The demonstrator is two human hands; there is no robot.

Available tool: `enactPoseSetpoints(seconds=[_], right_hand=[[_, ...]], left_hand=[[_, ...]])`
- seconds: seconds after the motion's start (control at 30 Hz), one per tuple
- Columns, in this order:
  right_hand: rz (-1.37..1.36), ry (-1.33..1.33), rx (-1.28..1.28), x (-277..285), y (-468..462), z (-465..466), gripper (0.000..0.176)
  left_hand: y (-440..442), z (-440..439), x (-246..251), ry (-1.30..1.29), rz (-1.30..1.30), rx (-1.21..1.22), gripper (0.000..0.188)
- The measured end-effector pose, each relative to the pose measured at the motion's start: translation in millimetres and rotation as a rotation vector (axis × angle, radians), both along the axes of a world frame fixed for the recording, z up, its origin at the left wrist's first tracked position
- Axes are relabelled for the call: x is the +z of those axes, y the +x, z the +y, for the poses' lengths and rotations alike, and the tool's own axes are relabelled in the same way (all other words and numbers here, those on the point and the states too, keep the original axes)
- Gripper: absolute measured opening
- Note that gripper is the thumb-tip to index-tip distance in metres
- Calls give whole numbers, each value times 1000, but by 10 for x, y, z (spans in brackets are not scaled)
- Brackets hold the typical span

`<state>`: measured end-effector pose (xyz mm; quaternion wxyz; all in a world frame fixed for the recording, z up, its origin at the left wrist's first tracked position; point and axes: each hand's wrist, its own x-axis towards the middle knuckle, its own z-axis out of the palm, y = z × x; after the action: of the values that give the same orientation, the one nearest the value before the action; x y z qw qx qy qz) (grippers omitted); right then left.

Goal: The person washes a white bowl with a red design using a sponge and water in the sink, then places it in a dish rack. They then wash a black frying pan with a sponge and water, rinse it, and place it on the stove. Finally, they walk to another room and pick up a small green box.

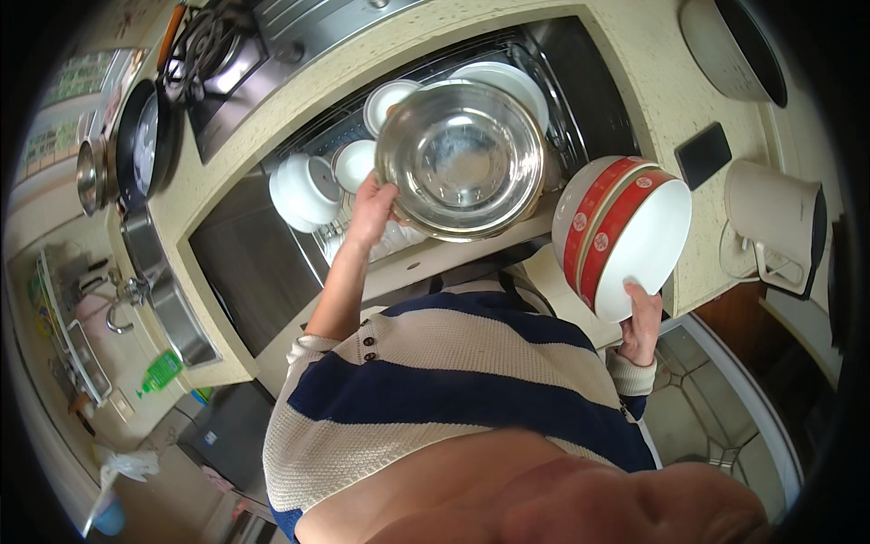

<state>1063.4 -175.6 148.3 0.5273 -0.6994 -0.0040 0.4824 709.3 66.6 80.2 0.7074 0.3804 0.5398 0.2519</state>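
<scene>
My left hand grips the rim of a shiny stainless steel basin, tilted over a pulled-out dish drawer. Stacked in my right hand are large white bowls with red patterned bands, tipped on their side, my thumb inside the rim. Behind and beside the basin, the drawer's rack holds a large white plate, a smaller white dish, a small white bowl and white bowls nested together. The basin hides part of the rack.
On the right counter are a black phone, an electric kettle and a large pot. Beyond the left counter edge lie a gas hob, a black wok, a steel sink and a green detergent bottle.
</scene>
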Motion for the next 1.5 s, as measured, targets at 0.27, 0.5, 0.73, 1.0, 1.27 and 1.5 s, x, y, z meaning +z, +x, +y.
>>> enactPoseSetpoints(seconds=[0.27,0.5,0.73,1.0,1.27,1.5], right_hand=[[-7,-6,164,-51,-211,594,37],[-42,-25,403,-353,-387,1207,34],[-45,-8,428,-941,-578,1775,23],[-182,-138,454,-1412,-572,2232,22],[-85,-135,414,-1806,-461,2506,28],[-266,-109,492,-2007,-299,2580,29]], left_hand=[[521,117,-914,4,7,65,43],[851,399,-1550,161,382,2,51],[527,-156,-1260,167,213,126,50],[-795,-1289,-887,174,154,400,34],[-1662,-2338,-788,352,827,857,40],[-1479,-2675,-751,-449,358,1364,62]])
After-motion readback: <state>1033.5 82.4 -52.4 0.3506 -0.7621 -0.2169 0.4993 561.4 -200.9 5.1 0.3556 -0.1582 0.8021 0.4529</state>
